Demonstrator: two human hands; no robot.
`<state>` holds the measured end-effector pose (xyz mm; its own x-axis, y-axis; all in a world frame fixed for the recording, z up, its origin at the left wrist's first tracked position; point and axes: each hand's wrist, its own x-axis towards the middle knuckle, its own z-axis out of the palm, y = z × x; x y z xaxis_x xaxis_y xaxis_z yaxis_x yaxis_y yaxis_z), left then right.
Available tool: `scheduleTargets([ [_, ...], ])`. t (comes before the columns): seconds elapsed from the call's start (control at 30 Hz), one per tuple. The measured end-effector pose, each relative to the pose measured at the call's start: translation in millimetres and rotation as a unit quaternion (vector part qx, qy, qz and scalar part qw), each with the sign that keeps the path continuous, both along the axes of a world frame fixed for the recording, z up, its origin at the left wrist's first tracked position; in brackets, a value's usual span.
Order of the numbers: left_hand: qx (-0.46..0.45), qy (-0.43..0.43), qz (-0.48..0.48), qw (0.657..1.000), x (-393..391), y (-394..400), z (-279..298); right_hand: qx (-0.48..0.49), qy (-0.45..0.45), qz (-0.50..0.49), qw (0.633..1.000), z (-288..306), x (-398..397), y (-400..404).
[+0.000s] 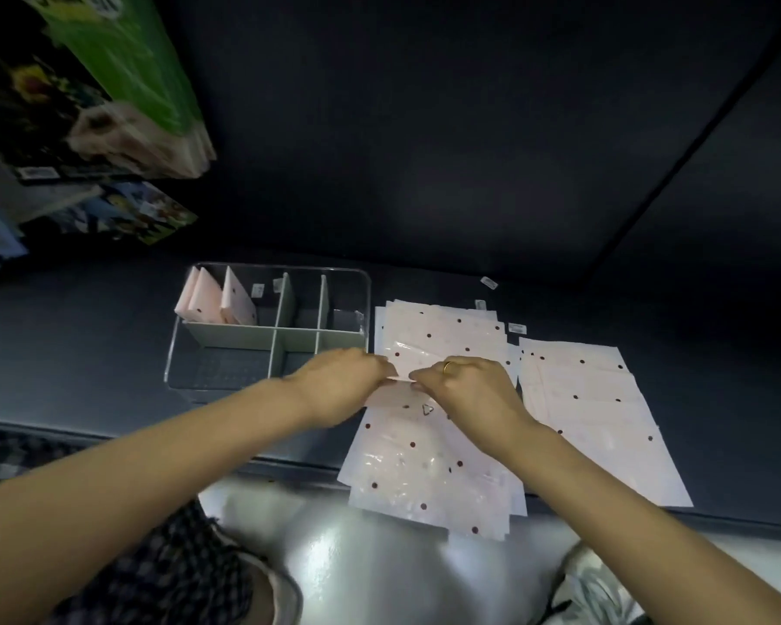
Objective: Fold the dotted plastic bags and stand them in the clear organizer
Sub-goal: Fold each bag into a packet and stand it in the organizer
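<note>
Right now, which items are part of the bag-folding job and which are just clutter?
Job:
- left hand and right hand, pinching a dotted bag mid-fold
- flat bag pile
- clear organizer
- folded bags standing in its far-left compartment

Clutter:
- green package, upper left
- small labels on the dark surface

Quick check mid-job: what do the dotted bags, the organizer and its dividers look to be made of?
Dotted bags: thin glossy plastic film, pale pink with dark red dots; it crinkles and throws white glare.
Organizer: clear rigid plastic, probably acrylic; the dark surface shows through its walls and the rim catches light.
Dividers: opaque, matte, grey-green panels, likely plastic, though the material is uncertain.
</note>
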<state>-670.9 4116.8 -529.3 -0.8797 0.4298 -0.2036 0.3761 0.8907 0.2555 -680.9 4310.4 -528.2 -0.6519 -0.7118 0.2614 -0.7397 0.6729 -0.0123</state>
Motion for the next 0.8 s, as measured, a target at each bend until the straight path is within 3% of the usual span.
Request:
scheduleTargets([
  [0.1,0.067,-0.046,0.029,0.996,4.4,-38.4,26.3,-0.028,-0.041,0.009,0.999,21.5,0.2,-27.7],
  [0.17,0.188,-0.086,0.1,0.973,5.6,-64.4,34.5,-0.085,-0.15,-0.016,0.985,35.7,-3.6,-48.9],
  [0.27,0.336,-0.144,0.196,0.91,10.9,-99.7,37.7,-0.259,-0.314,-0.065,0.911,50.5,-17.8,-72.6],
  [0.37,0.37,-0.165,0.245,0.881,5.6,-125.4,29.4,-0.317,-0.402,-0.099,0.853,54.4,-36.6,-94.8],
  [0.43,0.354,-0.115,0.282,0.884,-5.9,-140.2,20.8,-0.313,-0.42,-0.113,0.844,51.6,-49.4,-111.1],
  [0.53,0.175,0.005,0.328,0.928,-22.3,-164.1,3.2,-0.317,-0.379,-0.139,0.858,43.8,-70.1,-139.4],
  [0.6,0.1,0.0,0.335,0.937,-27.5,-176.6,-9.7,-0.291,-0.338,-0.149,0.883,36.4,-82.6,-161.0],
  [0.8,0.039,-0.059,0.34,0.938,-27.2,-197.4,-37.9,-0.129,-0.202,-0.134,0.962,9.4,-96.5,-222.8],
])
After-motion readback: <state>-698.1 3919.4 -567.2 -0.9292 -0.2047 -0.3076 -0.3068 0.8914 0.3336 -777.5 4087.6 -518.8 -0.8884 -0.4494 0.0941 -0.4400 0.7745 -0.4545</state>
